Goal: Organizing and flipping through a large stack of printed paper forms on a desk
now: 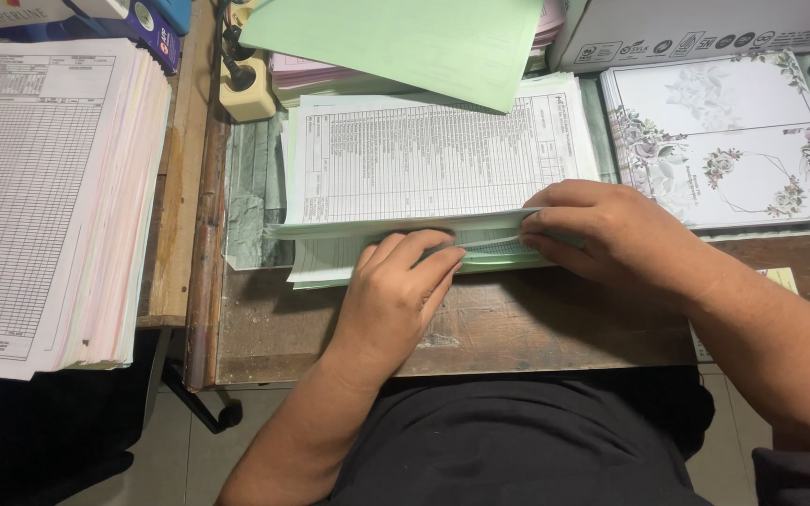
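A stack of printed forms (424,159), white ruled sheets interleaved with pale green ones, lies on the worn wooden desk (536,328), directly in front of the person and close to the near edge. Its lower edges are lifted and bent over, so a thin fan of sheet ends shows between the two hands.

The left hand (391,290) rests palm down on the near edge of the stack, fingers loosely curled and only partly spread, their tips pressing into the fanned edges; it pins rather than grips. The right hand (611,234) comes in from the right with the wrist low on the desk, fingers nearly closed in a pinch over the folded-up sheet ends (the thumb is hidden under the paper, so how many sheets it has cannot be told).

Leafing through such a stack probably goes best with the left hand keeping firm, flat pressure so the lower sheets do not slide, while the right lifts by the edge alone, without creasing the thin copies.

A loose green sheet (405,42) overlaps the top of the stack. To the right lies a floral printed card (724,141), with a white cardboard box (705,28) above it. At far left, on a separate surface, stands a tall pile of ruled forms (39,187) with pink and white edges, and a cream power strip (246,89) sits between.
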